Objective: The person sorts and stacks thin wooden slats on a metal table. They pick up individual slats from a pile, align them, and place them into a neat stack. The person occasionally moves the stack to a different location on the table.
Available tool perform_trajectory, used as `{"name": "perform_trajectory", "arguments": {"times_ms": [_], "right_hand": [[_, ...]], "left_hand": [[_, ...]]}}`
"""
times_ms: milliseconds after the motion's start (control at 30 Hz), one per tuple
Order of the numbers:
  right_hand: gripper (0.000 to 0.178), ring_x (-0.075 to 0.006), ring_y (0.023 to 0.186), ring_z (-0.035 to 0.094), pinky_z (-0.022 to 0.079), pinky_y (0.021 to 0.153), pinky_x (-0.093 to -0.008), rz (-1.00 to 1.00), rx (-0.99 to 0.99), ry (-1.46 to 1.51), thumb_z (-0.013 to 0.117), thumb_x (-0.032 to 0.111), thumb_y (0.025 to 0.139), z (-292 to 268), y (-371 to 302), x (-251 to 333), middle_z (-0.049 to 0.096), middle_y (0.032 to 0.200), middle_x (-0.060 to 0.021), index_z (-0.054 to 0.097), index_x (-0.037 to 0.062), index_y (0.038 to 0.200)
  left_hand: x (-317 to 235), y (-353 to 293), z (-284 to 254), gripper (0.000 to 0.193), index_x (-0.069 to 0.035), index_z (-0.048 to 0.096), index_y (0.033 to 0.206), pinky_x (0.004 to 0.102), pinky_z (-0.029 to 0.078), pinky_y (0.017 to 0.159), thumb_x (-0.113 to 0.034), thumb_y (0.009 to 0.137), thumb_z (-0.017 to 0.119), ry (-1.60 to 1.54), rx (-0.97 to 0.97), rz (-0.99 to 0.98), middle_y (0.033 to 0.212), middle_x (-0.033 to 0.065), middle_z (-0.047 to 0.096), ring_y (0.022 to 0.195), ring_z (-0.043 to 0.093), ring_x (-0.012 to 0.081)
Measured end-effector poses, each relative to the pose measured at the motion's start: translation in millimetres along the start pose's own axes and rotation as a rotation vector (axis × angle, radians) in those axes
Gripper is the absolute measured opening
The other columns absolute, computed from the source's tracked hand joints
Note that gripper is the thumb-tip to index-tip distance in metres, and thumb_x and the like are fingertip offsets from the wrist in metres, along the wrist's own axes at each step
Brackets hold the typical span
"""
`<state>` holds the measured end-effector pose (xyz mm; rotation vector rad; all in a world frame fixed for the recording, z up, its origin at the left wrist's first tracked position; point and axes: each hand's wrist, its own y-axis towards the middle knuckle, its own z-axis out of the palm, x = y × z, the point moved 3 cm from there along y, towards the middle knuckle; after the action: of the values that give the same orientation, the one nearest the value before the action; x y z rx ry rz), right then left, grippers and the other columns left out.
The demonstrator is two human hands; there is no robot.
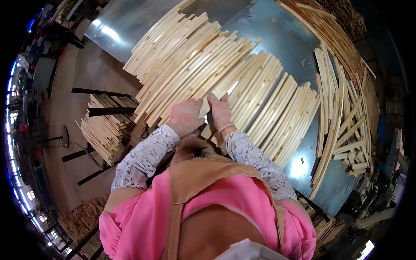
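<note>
Nearest is a brown cloth apron [190,182] over a soft pink shirt [143,208]. White sleeve covers [147,151] with small flower print, wrinkled, cover the forearms. The left hand [186,116] and the right hand [220,112], both in pale pinkish knitted gloves, are close to each other, with a narrow gap between them. Their fingers are bent at the near ends of the long, narrow, pale wooden strips [186,69]; whether either hand is clamped on a strip, I cannot tell. These strips lie side by side, directly before the hands and spreading to both sides, with smooth faces, dark knots and uneven ends. Under them is a shiny grey-blue metal table [294,47]. To the left, a black metal stand [110,111] bears a stack of pale wooden sticks [102,134]. Farther right, a looser pile of wooden pieces [333,112] lies, some crossing each other.
</note>
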<state>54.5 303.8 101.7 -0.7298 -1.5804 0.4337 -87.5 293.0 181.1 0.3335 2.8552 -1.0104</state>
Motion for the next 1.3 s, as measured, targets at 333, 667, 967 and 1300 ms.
{"name": "perform_trajectory", "arguments": {"times_ms": [333,667,967,1300], "right_hand": [[0.103,-0.0427,0.153,0.043,0.033,0.126,-0.0379,-0.251,-0.318,-0.127,0.071,0.040,0.099,44,5,-28,0.039,0.166,-0.0375,0.016,-0.0126,0.168],[0.127,-0.0385,0.147,0.047,0.037,0.122,-0.0380,-0.020,-0.354,0.034,0.086,0.045,0.085,57,-2,-9,0.044,0.160,-0.0356,0.009,-0.0076,0.171],[0.087,-0.0478,0.152,0.043,0.032,0.129,-0.0407,-0.014,-0.207,-0.513,0.070,0.046,0.102,47,-1,7,0.036,0.166,-0.0384,0.031,0.0091,0.170],[0.134,-0.0444,0.149,0.049,0.041,0.123,-0.0392,-0.046,-0.333,-0.266,0.085,0.053,0.085,46,2,-7,0.037,0.166,-0.0402,0.001,-0.0064,0.171]], "left_hand": [[200,137,-53,0.085,0.000,0.057,0.153,0.0424,0.040,0.124,-0.063,0.097,0.064,-0.309,-0.468,-0.002,0.150,0.0234,0.062,0.143,0.057,0.0360],[198,154,-54,0.083,0.001,0.048,0.160,0.0453,0.037,0.126,-0.043,0.093,0.073,-0.623,-0.299,0.289,0.161,0.0287,0.050,0.152,0.047,0.0424],[185,153,-80,0.118,-0.009,0.014,0.175,0.0434,0.035,0.130,-0.036,0.087,0.087,-0.695,0.114,0.144,0.171,0.0300,0.037,0.158,0.041,0.0400],[184,159,-70,0.120,-0.005,0.014,0.175,0.0429,0.035,0.129,-0.032,0.083,0.087,-0.815,0.089,0.248,0.169,0.0299,0.041,0.157,0.042,0.0396]]}}
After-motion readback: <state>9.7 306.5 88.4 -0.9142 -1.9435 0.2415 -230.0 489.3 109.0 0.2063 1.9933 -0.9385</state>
